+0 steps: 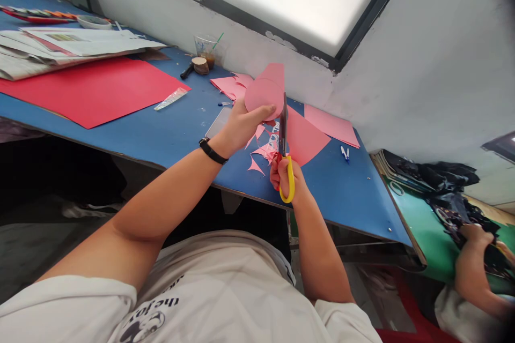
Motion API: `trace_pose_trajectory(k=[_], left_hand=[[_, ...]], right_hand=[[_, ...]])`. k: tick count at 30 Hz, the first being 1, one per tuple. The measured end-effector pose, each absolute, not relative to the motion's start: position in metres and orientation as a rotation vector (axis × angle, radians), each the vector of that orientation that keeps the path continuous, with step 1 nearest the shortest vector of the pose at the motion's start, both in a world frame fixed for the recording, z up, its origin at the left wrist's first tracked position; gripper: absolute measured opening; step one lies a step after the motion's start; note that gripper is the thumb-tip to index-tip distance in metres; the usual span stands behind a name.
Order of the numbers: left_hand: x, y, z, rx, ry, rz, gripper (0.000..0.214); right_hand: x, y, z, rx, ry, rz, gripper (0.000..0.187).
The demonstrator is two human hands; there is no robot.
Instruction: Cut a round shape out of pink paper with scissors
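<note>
My left hand (240,123) pinches a piece of pink paper (264,94), its thumb lying on top. A rounded outline shows on that piece, and a strip of it stretches up toward the wall. My right hand (295,174) grips scissors (282,134) with a yellow and red handle, fingers through the loops. The dark blades point away from me and lie along the right edge of the paper. Below my hands, pink scraps (256,166) are scattered on the blue table. A larger pink sheet (306,136) rests just right of the blades.
The blue table (161,142) holds a red sheet (120,88), newspapers (80,43), a plastic cup (206,48) and more pink paper (332,124). A blue-and-white pen (345,154) lies at right. Another person's hand (477,236) works over black material at the green table (430,249).
</note>
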State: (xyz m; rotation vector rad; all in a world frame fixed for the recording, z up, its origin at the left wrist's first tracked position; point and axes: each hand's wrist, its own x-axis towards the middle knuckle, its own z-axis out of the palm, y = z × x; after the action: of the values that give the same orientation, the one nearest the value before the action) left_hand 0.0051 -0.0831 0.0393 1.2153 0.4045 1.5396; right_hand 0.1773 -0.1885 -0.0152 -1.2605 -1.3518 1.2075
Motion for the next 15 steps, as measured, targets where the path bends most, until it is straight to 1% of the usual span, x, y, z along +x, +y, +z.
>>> trace_pose_trajectory(k=[6,15], left_hand=[[0.0049,-0.0829,0.0403,1.197,0.389,1.543,0.028],[0.0069,-0.0812,0.0400,1.123,0.409,1.572,0.030]], right_hand=[[0.1786,-0.1897,-0.0146,-1.264,-1.372,1.211,0.098],[0.1754,-0.1921,-0.0082,-1.278,-1.386,1.189,0.102]])
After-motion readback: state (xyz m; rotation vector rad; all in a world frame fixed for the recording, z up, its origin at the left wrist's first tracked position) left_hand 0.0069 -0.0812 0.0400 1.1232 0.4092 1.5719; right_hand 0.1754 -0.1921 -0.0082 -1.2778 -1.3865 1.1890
